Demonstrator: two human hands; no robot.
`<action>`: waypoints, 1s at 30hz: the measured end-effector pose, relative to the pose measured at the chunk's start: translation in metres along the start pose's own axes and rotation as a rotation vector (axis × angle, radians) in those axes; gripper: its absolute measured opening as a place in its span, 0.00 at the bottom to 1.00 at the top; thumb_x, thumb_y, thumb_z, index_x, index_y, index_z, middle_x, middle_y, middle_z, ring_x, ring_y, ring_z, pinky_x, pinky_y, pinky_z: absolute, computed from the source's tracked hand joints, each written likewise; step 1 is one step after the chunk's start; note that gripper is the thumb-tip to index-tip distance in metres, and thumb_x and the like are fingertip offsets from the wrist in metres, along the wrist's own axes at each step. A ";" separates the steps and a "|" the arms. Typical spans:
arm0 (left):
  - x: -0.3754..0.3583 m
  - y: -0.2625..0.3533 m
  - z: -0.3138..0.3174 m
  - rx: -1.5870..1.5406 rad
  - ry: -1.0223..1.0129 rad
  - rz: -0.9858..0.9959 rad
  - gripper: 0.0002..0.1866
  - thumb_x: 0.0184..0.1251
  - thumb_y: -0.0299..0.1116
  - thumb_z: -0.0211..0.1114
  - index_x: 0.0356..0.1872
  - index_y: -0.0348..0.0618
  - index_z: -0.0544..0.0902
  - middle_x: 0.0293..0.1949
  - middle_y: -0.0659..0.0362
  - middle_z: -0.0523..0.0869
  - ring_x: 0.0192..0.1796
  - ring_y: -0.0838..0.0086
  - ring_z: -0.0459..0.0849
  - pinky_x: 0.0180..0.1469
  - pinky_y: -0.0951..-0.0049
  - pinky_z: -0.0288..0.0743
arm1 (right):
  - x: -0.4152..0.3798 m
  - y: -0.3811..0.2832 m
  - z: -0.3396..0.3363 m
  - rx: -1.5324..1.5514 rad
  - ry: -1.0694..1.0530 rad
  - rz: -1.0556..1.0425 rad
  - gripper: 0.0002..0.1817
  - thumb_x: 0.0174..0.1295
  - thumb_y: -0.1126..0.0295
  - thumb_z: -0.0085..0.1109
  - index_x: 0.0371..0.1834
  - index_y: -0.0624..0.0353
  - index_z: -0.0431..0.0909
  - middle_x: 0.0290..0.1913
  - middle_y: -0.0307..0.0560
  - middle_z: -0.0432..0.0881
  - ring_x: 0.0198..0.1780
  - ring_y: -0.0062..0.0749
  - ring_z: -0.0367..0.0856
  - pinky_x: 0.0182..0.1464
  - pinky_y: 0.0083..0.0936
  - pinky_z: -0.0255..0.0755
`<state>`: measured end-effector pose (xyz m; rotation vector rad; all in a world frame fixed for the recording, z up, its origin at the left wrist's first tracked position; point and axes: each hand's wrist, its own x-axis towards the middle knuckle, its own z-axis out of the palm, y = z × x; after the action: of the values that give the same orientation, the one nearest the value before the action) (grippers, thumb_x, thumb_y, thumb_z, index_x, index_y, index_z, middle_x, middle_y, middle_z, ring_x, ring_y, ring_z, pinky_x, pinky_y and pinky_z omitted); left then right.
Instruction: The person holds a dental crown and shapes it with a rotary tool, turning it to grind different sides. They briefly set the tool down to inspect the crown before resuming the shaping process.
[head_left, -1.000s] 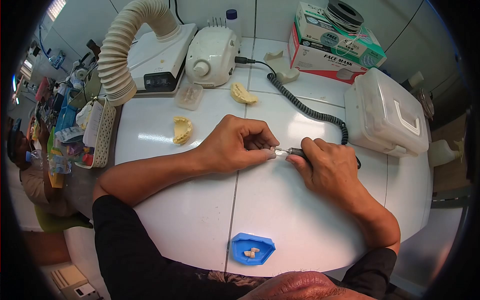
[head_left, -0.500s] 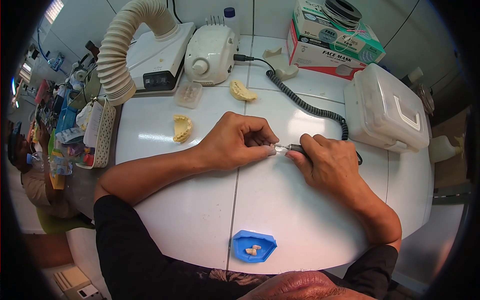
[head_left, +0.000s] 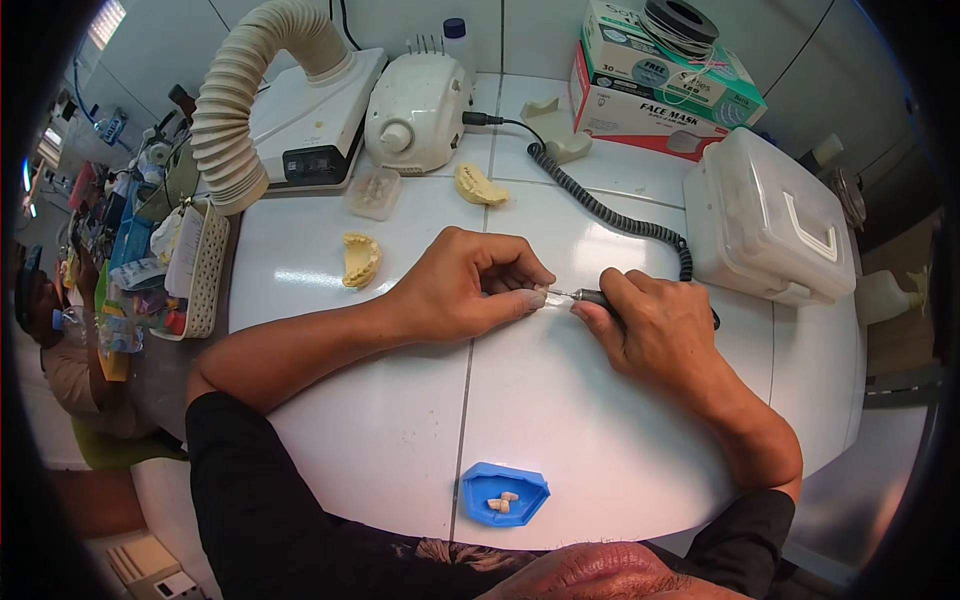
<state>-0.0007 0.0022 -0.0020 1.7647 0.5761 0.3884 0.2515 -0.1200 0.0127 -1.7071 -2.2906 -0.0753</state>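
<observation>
My left hand (head_left: pixel 468 288) pinches a small pale tooth-coloured piece (head_left: pixel 541 290) between thumb and fingertips, mostly hidden by them. Dust coats the thumb tip. In my right hand (head_left: pixel 650 318) is a rotary handpiece (head_left: pixel 594 297), gripped like a pen, its thin bur pointing left right at the piece. A coiled black cord (head_left: pixel 612 214) links the handpiece side to a white motor control unit (head_left: pixel 415 120) at the back. Close to my body sits a blue tray (head_left: pixel 478 508) with several small tooth-coloured pieces (head_left: pixel 503 503) in it.
Two yellowish dental casts (head_left: pixel 362 260) and a small clear box (head_left: pixel 374 194) lie beyond my left hand. Behind them stands a white machine with a ribbed hose (head_left: pixel 222 125). Mask boxes (head_left: pixel 640 110) and a lidded case (head_left: pixel 770 220) are at right. Another person (head_left: pixel 75 350) sits far left.
The view has shifted very slightly. Both hands keep almost the same pose, with the bur still at the small piece.
</observation>
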 end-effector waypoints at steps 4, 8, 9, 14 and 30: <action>0.000 0.001 0.000 0.012 -0.001 0.002 0.12 0.77 0.27 0.78 0.56 0.32 0.93 0.46 0.55 0.97 0.47 0.80 0.92 0.53 0.77 0.86 | 0.000 0.000 0.003 -0.010 0.009 -0.003 0.25 0.76 0.45 0.73 0.33 0.56 0.82 0.23 0.44 0.83 0.18 0.44 0.82 0.21 0.41 0.74; 0.001 0.004 0.000 0.035 0.000 -0.011 0.12 0.77 0.27 0.78 0.55 0.32 0.93 0.46 0.56 0.97 0.47 0.81 0.92 0.52 0.77 0.86 | 0.000 -0.001 0.003 -0.026 0.013 -0.008 0.25 0.76 0.45 0.73 0.33 0.56 0.82 0.23 0.45 0.82 0.18 0.44 0.82 0.21 0.41 0.74; 0.001 0.003 0.000 0.023 0.002 -0.011 0.12 0.76 0.27 0.78 0.55 0.33 0.93 0.46 0.56 0.97 0.47 0.81 0.92 0.52 0.77 0.86 | 0.000 -0.002 0.004 -0.030 0.015 -0.007 0.25 0.76 0.45 0.72 0.33 0.56 0.82 0.23 0.45 0.82 0.18 0.44 0.82 0.21 0.41 0.74; 0.001 0.001 0.000 -0.001 -0.006 -0.031 0.12 0.76 0.27 0.79 0.54 0.32 0.93 0.46 0.56 0.97 0.47 0.81 0.92 0.53 0.77 0.86 | 0.000 -0.003 0.005 -0.041 0.019 -0.005 0.25 0.76 0.45 0.72 0.33 0.55 0.82 0.23 0.45 0.82 0.18 0.44 0.83 0.21 0.41 0.74; 0.001 0.000 0.001 0.000 0.010 -0.032 0.12 0.75 0.27 0.79 0.54 0.33 0.94 0.44 0.57 0.97 0.46 0.81 0.91 0.52 0.78 0.85 | -0.001 -0.005 0.004 -0.051 0.005 0.013 0.25 0.76 0.45 0.72 0.33 0.55 0.84 0.23 0.45 0.82 0.18 0.44 0.83 0.21 0.41 0.74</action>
<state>0.0010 0.0016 -0.0025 1.7525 0.6103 0.3750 0.2464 -0.1217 0.0097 -1.7437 -2.2927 -0.1364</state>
